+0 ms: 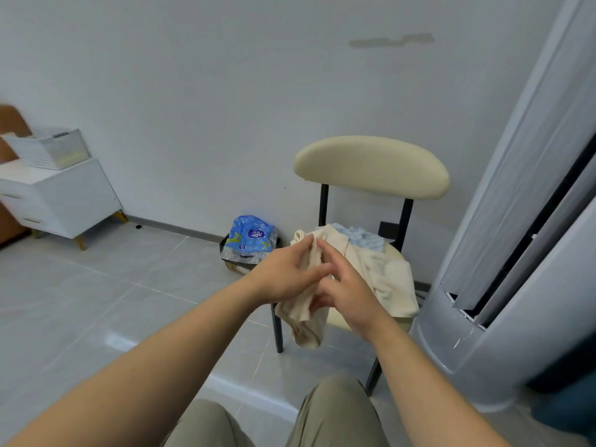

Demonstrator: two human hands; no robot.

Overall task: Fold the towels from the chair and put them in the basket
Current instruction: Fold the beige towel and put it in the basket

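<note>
Reaching forward toward the chair (371,166), left hand (287,277) and right hand (350,296) both grip the bunched cream towel (304,324).

Head-worn view, forward and down, near the chair (371,166)

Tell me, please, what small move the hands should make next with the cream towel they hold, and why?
The left hand and right hand hold the cream towel close together, and it hangs bunched in front of the chair. So the best next move is probably to draw the hands apart along its top edge, to spread it open before any fold.
</note>
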